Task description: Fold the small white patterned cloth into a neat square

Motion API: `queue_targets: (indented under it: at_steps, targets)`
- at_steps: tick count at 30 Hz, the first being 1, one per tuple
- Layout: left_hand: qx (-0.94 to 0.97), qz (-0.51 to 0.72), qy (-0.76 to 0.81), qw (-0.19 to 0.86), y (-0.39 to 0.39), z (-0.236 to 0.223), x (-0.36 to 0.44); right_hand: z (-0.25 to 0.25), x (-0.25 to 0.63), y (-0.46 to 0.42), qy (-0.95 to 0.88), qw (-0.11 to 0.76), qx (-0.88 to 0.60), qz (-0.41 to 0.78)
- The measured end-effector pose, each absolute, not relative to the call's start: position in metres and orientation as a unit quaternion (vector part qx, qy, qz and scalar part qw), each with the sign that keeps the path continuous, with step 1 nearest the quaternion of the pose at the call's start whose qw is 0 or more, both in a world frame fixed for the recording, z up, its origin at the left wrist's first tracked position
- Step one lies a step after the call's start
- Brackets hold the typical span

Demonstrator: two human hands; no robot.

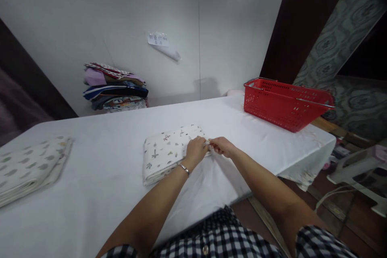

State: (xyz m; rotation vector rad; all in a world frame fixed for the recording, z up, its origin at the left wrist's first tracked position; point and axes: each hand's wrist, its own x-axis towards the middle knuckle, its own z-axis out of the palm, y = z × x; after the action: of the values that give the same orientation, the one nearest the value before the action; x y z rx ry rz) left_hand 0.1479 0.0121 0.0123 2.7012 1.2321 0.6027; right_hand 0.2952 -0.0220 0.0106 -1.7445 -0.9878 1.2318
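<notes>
A folded white cloth [167, 149] with a small print of plants and shapes lies in front of me, its layers stacked at the left and near edges. My left hand [196, 149] rests over its right end, fingers closed on the fabric there. Close beside it, my right hand [222, 146] is closed in a pinch on the right edge of the same cloth. A small bunched bit of fabric shows between the two hands. The fingertips are partly hidden, so exactly how each one grips is hard to see.
Another folded printed cloth [33, 163] lies at the table's left. A red plastic basket [272, 107] with metal handles stands at the back right of the white-covered table [109, 209]. Beyond the far edge is a fabric pile [116, 88]; a white stool [359, 173] stands right.
</notes>
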Motion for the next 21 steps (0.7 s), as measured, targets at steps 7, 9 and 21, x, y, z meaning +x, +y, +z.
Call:
queue_targets:
  at_steps: [7,9,21]
  targets:
    - [0.873,0.192,0.436,0.109,0.015,0.020,0.146,-0.001,0.297,-0.029,-0.424,0.274,-0.743,0.440]
    - [0.874,0.188,0.434,0.114,0.015,0.021,0.146,-0.004,0.295,-0.025,-0.453,0.230,-0.754,0.416]
    - [0.878,0.199,0.407,0.153,0.012,0.001,0.146,-0.021,0.306,-0.026,-0.465,0.289,-0.721,0.424]
